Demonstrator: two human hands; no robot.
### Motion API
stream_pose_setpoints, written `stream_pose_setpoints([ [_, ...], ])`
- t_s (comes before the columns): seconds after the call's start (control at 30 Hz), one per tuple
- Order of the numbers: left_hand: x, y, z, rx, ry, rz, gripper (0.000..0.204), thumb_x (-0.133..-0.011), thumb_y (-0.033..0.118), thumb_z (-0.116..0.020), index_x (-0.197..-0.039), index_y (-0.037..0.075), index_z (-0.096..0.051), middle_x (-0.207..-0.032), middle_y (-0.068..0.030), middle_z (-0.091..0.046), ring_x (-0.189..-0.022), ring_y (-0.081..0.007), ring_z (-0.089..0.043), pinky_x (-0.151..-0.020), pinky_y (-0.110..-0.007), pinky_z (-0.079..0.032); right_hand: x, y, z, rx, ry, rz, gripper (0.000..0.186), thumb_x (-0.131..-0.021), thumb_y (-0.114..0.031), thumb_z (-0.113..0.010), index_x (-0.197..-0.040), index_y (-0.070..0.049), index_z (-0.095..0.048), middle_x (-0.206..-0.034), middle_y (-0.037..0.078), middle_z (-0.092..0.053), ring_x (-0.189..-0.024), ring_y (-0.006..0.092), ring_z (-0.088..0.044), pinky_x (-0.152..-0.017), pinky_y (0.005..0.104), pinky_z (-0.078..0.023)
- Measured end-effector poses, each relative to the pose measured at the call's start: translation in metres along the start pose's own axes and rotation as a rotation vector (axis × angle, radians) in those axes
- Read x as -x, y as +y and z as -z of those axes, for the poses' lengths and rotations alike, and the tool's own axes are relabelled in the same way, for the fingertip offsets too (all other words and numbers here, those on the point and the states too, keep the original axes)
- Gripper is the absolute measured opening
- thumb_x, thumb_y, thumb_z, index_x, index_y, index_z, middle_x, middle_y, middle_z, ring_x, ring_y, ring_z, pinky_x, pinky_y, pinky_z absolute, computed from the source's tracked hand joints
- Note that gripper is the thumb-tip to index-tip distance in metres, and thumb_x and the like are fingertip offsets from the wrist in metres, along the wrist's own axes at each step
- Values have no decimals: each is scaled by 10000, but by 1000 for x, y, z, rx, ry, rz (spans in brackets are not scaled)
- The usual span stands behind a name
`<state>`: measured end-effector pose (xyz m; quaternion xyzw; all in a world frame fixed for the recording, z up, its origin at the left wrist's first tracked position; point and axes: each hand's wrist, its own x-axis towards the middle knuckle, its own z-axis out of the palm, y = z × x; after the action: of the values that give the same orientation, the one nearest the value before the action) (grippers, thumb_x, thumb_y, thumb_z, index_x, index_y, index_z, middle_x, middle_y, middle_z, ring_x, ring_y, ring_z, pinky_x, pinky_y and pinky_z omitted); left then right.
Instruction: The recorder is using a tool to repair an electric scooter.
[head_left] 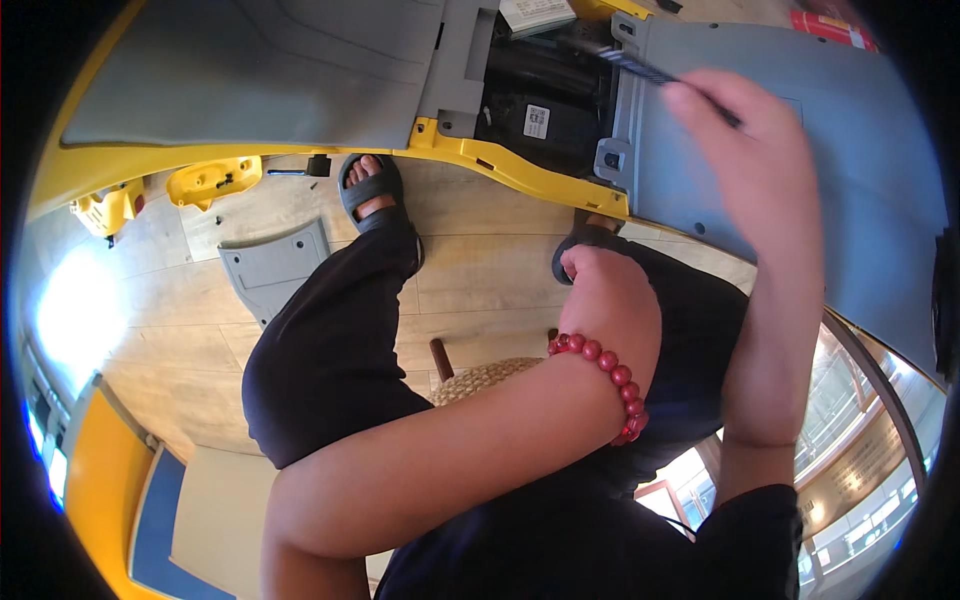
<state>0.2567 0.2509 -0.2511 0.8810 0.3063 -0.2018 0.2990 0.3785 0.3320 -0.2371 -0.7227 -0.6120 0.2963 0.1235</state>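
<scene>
My right hand [745, 130] is closed round a slim black tool [650, 72] with pale stripes along its shaft; its far end is blurred, so its kind is unclear. The tool points left over an open compartment in a large grey and yellow machine body [520, 185]. Inside the compartment sits a black box [565, 130] with a white label. My left hand [612, 285], with a red bead bracelet [622, 375] at the wrist, hangs by my right knee. Its fingers are bent down and mostly hidden, and nothing shows in it.
A white block or booklet [535, 14] lies at the compartment's far edge. On the wooden floor to the left are a grey cover panel [275, 262], a yellow shell part [212, 182] and another yellow part [108, 208]. A red object [832, 30] lies at the far right.
</scene>
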Motion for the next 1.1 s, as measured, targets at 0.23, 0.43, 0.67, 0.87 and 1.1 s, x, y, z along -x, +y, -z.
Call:
stream_pose_setpoints([
  [0.23,-4,3,-6,71,-66,-16,118,-811,170,-557,-847,106,-650,-783,-19,-610,-802,-171,-602,-712,-303,-403,21,-13,20,-343,245,-168,274,-877,-264,-628,-1006,-27,-673,-627,-80,-418,-563,11,-337,-493,177,-250],
  [0.43,-5,8,-14,15,-96,26,128,-818,172,-541,-851,99,-641,-804,-34,-603,-834,-187,-588,-736,-317,-395,24,12,23,-24,297,-108,294,-852,-270,-667,-1017,-28,-675,-699,-63,-517,-602,15,-370,-535,172,-271],
  [0.67,-6,20,-29,-44,-49,10,171,-825,175,-515,-910,85,-634,-842,-52,-596,-843,-203,-573,-741,-345,-387,21,25,46,172,469,-111,291,-846,-249,-678,-1019,-15,-670,-825,-24,-601,-700,39,-461,-647,169,-350],
  [0.87,-10,22,-31,-78,2,65,160,-820,176,-519,-888,100,-642,-827,-49,-600,-836,-202,-575,-741,-343,-385,27,29,55,304,458,-67,259,-836,-222,-680,-1001,-21,-675,-866,25,-640,-817,91,-549,-780,218,-408],
  [1.1,-22,27,-28,23,-269,-23,301,-876,191,-481,-1099,69,-643,-1069,-107,-615,-1031,-274,-565,-886,-460,-379,28,39,54,260,445,-95,217,-845,-181,-660,-985,-16,-671,-812,19,-629,-748,75,-538,-695,207,-418],
])
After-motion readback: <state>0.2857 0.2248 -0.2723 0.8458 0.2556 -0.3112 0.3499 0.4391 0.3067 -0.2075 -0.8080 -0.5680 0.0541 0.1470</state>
